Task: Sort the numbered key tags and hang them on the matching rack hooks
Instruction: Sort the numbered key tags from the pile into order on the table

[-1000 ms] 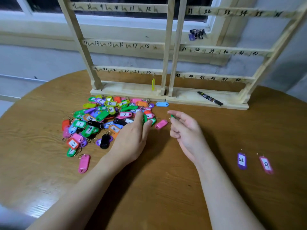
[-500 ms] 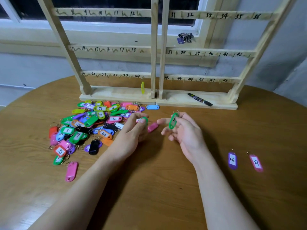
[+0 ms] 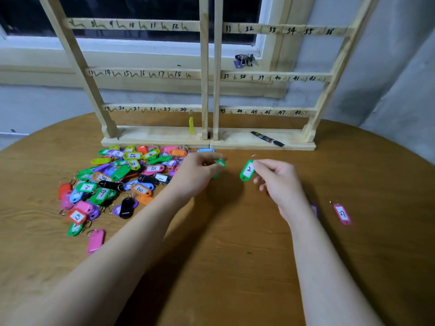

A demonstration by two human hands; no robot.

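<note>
From the head camera, the wooden rack (image 3: pixel 207 74) stands at the far edge of the round wooden table (image 3: pixel 235 267), in two halves side by side. Its rails carry handwritten black numbers. On the left half the readable ones are 9 to 12 on the upper rail, 14 to 18 on the middle rail and 19 to 24 on the lowest. On the right half they run 31 to 36, 37 to 42 and 43 to 48. A single yellow tag (image 3: pixel 191 125) hangs edge-on from the hook at the right end of the lowest left rail, just past 24; its number cannot be read. A black marker (image 3: pixel 267 139) lies on the base of the right half, its printing too small to read.

The right hand (image 3: pixel 277 182) pinches a green tag (image 3: pixel 247 171) by its upper end between thumb and fingertips, above the table in front of the rack; its white label reads 2. The left hand (image 3: pixel 200 172) has its fingers curled round a second green tag (image 3: pixel 220 164), whose label is blurred.

The pile of tags (image 3: pixel 122 182) lies loose on the table to the left, in front of the rack's left half, in green, pink, purple, orange, blue, yellow, red and black. Labels that can be made out include 8, 9, 1 and 35; many lie face down or are blurred. To the right of the right forearm, well apart from the pile, lies a pink tag (image 3: pixel 342 214) marked 27, with a purple tag (image 3: pixel 314 210) near it, half hidden by the wrist.

A cluster of binder clips (image 3: pixel 244 60) sits on the window sill (image 3: pixel 141 55) behind the rack.
</note>
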